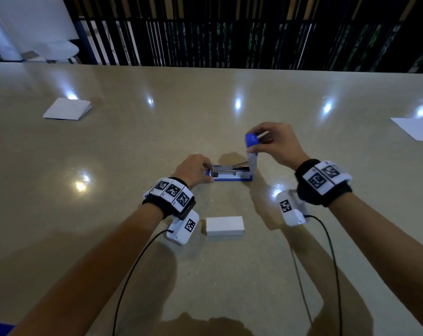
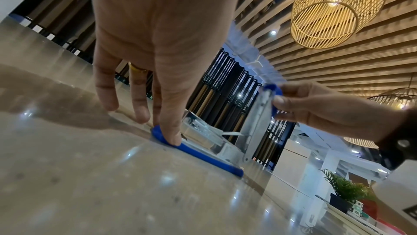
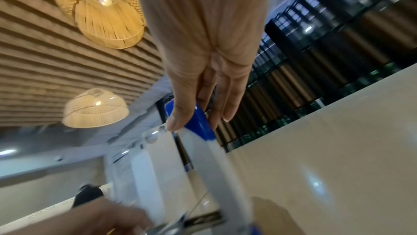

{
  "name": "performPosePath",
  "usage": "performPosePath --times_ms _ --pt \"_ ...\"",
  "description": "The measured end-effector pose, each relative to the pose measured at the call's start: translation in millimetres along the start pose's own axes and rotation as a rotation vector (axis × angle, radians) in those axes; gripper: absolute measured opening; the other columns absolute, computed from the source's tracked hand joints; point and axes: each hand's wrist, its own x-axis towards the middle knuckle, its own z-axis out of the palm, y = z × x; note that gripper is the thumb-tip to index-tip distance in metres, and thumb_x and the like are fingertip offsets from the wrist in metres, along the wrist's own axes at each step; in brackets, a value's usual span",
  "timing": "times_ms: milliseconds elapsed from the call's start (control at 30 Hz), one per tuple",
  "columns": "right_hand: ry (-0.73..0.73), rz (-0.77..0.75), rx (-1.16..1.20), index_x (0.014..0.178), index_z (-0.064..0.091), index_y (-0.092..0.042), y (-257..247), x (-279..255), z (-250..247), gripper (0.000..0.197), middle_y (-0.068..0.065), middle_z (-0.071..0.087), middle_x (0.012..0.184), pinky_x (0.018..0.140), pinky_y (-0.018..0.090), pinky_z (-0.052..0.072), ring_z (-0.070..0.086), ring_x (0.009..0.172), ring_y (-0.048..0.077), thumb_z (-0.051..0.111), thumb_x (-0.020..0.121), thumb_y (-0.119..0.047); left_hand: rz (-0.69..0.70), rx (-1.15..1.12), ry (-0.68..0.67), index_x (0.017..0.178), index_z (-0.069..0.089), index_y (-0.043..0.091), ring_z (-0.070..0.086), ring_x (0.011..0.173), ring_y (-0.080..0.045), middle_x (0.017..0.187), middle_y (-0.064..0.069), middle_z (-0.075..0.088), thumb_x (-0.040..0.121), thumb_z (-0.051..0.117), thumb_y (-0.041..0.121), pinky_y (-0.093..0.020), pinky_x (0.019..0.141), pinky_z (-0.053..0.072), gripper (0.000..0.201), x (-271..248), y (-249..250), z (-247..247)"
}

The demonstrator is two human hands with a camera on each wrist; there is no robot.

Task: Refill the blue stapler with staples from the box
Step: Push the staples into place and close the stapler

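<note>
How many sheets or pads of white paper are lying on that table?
2: a folded paper at the far left of the table, and a sheet cut off by the far right edge. More may lie out of view.

You are not showing any readable text, brand or number. The wrist bands (image 1: 172,192) are carrying only black-and-white square code markers, no letters. The white box (image 1: 224,226) on the desk (image 1: 229,275) is facing you blank, and the sheets of paper (image 1: 67,109) are showing no legible print.
</note>
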Motion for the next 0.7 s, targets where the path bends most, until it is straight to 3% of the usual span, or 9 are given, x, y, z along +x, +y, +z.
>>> performPosePath --times_ms 67,133,233,300,467,633,700 --pt "-0.053 -0.026 -0.018 0.097 0.071 -0.002 -10.0 6.7 25.0 0.033 0.008 0.067 0.084 0.059 0.003 0.048 0.061 0.058 -0.011 0.082 0.066 -0.004 -0.006 -0.017 0.004 0.11 0.068 0.009 0.063 0.102 -0.028 0.115 -0.011 0.064 0.078 0.077 0.019 -0.037 0.086 0.051 0.035 0.5 -1.5 -0.4" --pt "-0.117 -0.045 -0.085 0.095 0.072 -0.001 -14.2 10.4 51.0 0.032 0.012 0.071 0.088 0.063 0.005 0.047 0.061 0.062 -0.001 0.082 0.065 -0.004 -0.015 -0.027 0.008 0.109 0.068 0.01 0.065 0.098 -0.029 0.112 -0.011 0.064 0.077 0.078 0.02 -0.037 0.086 0.052 0.035 0.4 -3.1 -0.4" --pt "-0.179 -0.075 -0.245 0.1 0.072 -0.003 -12.7 9.1 80.1 0.031 0.014 0.073 0.099 0.082 0.026 0.055 0.067 0.084 0.021 0.077 0.069 -0.002 -0.031 -0.035 0.01 0.108 0.067 0.01 0.066 0.096 -0.029 0.111 -0.011 0.066 0.076 0.077 0.02 -0.041 0.088 0.053 0.035 -0.2 -4.9 -0.5" --pt "-0.172 -0.071 -0.25 0.102 0.072 -0.004 -10.5 9.4 84.3 0.033 0.014 0.073 0.102 0.088 0.034 0.055 0.068 0.091 0.025 0.076 0.069 -0.002 -0.026 -0.047 0.015 0.108 0.067 0.009 0.066 0.093 -0.029 0.108 -0.012 0.066 0.076 0.077 0.02 -0.04 0.084 0.053 0.035 -0.7 -7.0 -0.9" --pt "-0.217 -0.063 -0.21 0.108 0.069 -0.003 -7.2 14.2 78.8 0.039 0.015 0.072 0.104 0.081 0.016 0.044 0.062 0.089 0.014 0.079 0.071 -0.006 -0.016 -0.056 0.011 0.105 0.068 0.008 0.068 0.087 -0.027 0.103 -0.014 0.07 0.075 0.078 0.02 -0.038 0.081 0.056 0.034 0.2 -10.9 0.0" --pt "-0.131 -0.069 -0.072 0.109 0.068 -0.003 -5.6 13.0 65.9 0.036 0.016 0.07 0.104 0.073 0.007 0.047 0.063 0.086 0.019 0.074 0.074 0.001 0.013 -0.051 0.007 0.108 0.068 0.011 0.066 0.087 -0.025 0.109 -0.01 0.066 0.078 0.077 0.019 -0.034 0.076 0.051 0.033 2.4 -12.9 0.5" --pt "-0.087 -0.084 -0.012 0.109 0.068 -0.002 -5.8 10.6 56.7 0.035 0.016 0.069 0.106 0.081 0.014 0.051 0.061 0.09 0.017 0.072 0.075 0.003 0.013 -0.065 0.006 0.107 0.067 0.012 0.064 0.088 -0.022 0.111 -0.008 0.065 0.078 0.077 0.018 -0.031 0.074 0.049 0.032 3.0 -13.6 1.5"
